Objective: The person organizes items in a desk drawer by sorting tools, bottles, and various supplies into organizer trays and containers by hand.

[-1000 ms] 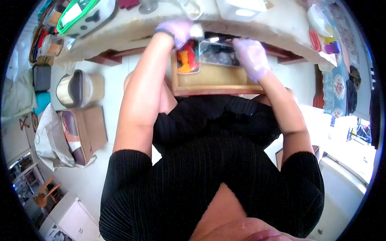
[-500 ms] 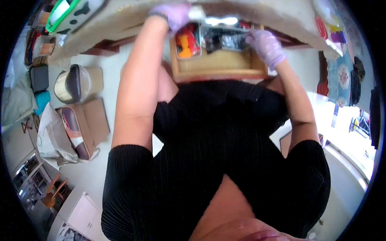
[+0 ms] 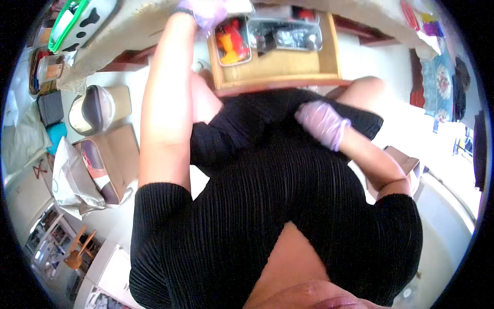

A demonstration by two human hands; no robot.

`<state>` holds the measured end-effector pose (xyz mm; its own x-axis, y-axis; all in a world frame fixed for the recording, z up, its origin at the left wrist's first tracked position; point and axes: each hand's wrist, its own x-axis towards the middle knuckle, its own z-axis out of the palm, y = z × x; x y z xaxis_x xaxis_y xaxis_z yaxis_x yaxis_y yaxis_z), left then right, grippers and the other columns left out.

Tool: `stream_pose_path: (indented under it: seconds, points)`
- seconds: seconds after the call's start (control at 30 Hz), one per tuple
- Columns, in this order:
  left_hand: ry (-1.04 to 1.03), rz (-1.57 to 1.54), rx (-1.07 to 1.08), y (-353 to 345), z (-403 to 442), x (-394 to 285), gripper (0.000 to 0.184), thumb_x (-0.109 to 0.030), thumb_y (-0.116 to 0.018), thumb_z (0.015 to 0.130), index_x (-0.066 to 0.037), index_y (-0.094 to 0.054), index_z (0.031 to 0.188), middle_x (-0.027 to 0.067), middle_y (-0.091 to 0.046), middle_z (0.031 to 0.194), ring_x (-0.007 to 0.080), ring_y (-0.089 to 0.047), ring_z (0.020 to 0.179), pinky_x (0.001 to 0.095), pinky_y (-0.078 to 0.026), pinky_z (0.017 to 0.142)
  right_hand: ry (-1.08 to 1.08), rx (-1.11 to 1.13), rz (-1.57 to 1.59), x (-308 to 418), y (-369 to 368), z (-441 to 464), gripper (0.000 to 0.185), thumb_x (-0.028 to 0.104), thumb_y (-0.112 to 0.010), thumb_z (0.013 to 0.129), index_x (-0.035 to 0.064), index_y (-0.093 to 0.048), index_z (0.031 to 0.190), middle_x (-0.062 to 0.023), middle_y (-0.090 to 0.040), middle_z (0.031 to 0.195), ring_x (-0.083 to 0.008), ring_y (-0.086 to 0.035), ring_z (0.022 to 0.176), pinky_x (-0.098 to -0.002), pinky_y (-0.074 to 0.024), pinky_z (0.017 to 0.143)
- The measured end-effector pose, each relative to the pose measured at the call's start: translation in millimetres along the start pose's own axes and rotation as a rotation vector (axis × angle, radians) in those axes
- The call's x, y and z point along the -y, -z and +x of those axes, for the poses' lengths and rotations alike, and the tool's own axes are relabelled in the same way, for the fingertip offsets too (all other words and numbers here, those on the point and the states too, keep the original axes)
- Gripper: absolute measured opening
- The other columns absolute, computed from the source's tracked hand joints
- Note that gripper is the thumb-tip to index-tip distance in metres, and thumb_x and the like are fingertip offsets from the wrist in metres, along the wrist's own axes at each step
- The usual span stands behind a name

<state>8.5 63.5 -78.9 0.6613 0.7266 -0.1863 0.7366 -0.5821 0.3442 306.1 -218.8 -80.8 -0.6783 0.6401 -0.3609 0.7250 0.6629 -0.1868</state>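
My left hand (image 3: 206, 13), in a thin purple glove, is at the top edge beside the drawer. Its fingers are closed on a white object (image 3: 240, 7), partly cut off by the frame. The gloved right hand (image 3: 323, 123) is over my lap with its fingers curled together; anything inside them is hidden. An open wooden drawer (image 3: 288, 82) lies between the table and my lap. A clear tray (image 3: 235, 62) at its left holds orange and red items. Beside it, another clear tray (image 3: 257, 26) contains dark and silvery things, with a black piece at its front.
Above the drawer runs a cloth-covered table (image 3: 136, 26), bearing a green-rimmed container (image 3: 87, 28) at left. On the floor at left are a bin (image 3: 90, 110), a cardboard box (image 3: 121, 154) and a white bag (image 3: 72, 177). Red and purple items are at upper right.
My right hand has left the drawer and come back over my lap. The left hand has shifted up and left with the white object. The drawer's contents show more fully.
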Motion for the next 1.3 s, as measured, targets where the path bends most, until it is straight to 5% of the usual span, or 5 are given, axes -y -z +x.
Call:
stream_pose_path:
  seconds: [0.3,0.37,0.57,0.8,1.3]
  points:
    - [0.186,0.02,0.062,44,-20,-57,0.05,-0.006,-0.049,0.082,-0.005,-0.049,0.132,0.0234,-0.063,0.117,0.0365,-0.062,0.107,0.0395,-0.048,0.092,-0.08,0.262,-0.101,-12,1,16,0.015,0.015,-0.061,0.077,0.0081,-0.073,0.084,-0.0141,-0.069,0.08,-0.029,-0.069,0.075,-0.0391,-0.0541,0.065]
    - [0.182,0.025,0.066,46,-23,-57,0.05,-0.005,-0.048,0.082,-0.005,-0.05,0.132,0.023,-0.063,0.117,0.0359,-0.062,0.107,0.0391,-0.048,0.093,-0.013,0.128,0.389,-20,71,4,0.017,0.013,-0.06,0.078,0.0081,-0.07,0.09,-0.0139,-0.068,0.079,-0.0316,-0.068,0.076,-0.0412,-0.0536,0.067]
    - [0.188,-0.141,0.144,29,-11,-47,0.043,-0.009,-0.046,0.088,-0.004,-0.053,0.131,0.0244,-0.063,0.117,0.0341,-0.063,0.106,0.0388,-0.049,0.091,-0.102,-0.438,-0.188,-74,105,71,0.024,0.017,-0.062,0.085,0.0056,-0.061,0.106,-0.0144,-0.065,0.091,-0.032,-0.064,0.086,-0.0444,-0.0517,0.075]
    - [0.291,0.029,-0.04,34,-23,-68,0.033,-0.011,-0.058,0.083,-0.006,-0.062,0.116,0.0194,-0.065,0.115,0.0353,-0.063,0.105,0.0422,-0.051,0.089,-0.204,-0.325,-0.368,-120,50,176,0.007,0.012,-0.064,0.076,0.0116,-0.07,0.073,-0.0118,-0.069,0.071,-0.0279,-0.069,0.072,-0.0385,-0.0533,0.065]
    - [0.286,-0.023,0.218,61,-20,-76,0.056,-0.003,-0.047,0.085,-0.007,-0.043,0.142,0.0256,-0.059,0.125,0.0363,-0.061,0.11,0.0411,-0.049,0.093,-0.05,-0.639,-0.251,-105,84,104,0.018,0.006,-0.064,0.07,0.0098,-0.067,0.087,-0.0087,-0.064,0.087,-0.0279,-0.064,0.073,-0.0409,-0.0512,0.066]
